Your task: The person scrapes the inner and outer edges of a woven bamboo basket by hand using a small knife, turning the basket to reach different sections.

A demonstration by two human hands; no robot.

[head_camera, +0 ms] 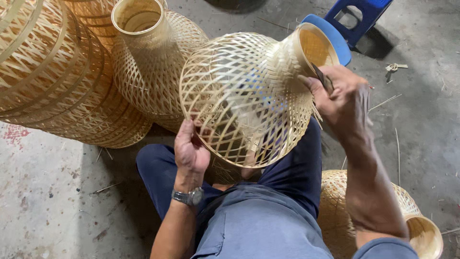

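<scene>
At far left, finished woven bamboo shades (57, 81) stand stacked on the concrete floor (43, 192), and beside them another upright shade (148, 57) with its narrow neck pointing up. Your left hand (190, 148), a wristwatch (189, 196) on that wrist, is closed on the wide open rim of the bamboo lampshade (244, 96) you hold tilted over your lap, fingers curled around the rim's edge. The lattice body looks fully woven and the solid neck band is in place, so the weaving itself appears done. At the neck, your right hand (342, 103) is clenched around a dark-handled tool (322, 76), its tip against the neck's outer edge; what remains seems to be trimming or finishing there, with loose strip ends still jutting near the join. Behind the neck sits a blue plastic stool (357, 14). At lower right, another shade (383, 216) lies on its side by your leg, among stray bamboo slivers (395, 67).
</scene>
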